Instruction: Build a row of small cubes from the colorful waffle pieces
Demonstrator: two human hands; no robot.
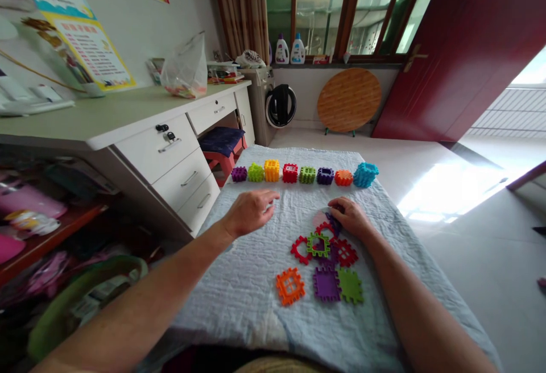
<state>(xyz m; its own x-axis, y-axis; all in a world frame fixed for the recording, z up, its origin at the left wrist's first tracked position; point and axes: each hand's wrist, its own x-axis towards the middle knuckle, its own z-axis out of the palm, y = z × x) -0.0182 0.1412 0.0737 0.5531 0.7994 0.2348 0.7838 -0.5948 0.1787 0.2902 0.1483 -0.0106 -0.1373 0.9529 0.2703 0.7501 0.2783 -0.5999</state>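
Observation:
My left hand point(251, 212) hovers over the cloth left of the loose pieces, fingers apart, holding nothing. My right hand point(348, 215) is at the upper right of the loose pile, its fingers curled at a dark purple piece point(333, 224); whether it grips that piece is hard to tell. Below lie red pieces point(346, 252), a green frame point(318, 245), an orange window piece point(290, 286), a purple square point(326, 284) and a green square point(350, 286). Beyond both hands runs a row of stacked pieces, including a yellow stack point(272, 170) and a blue stack point(365, 174).
A pale cloth point(239, 287) covers the table. To the left stand a white desk point(157, 157) with drawers, a stool point(222, 143) and a green basket point(46, 327). A washing machine point(259, 100), a round wooden board point(350, 100) and a red door point(460, 49) are farther back.

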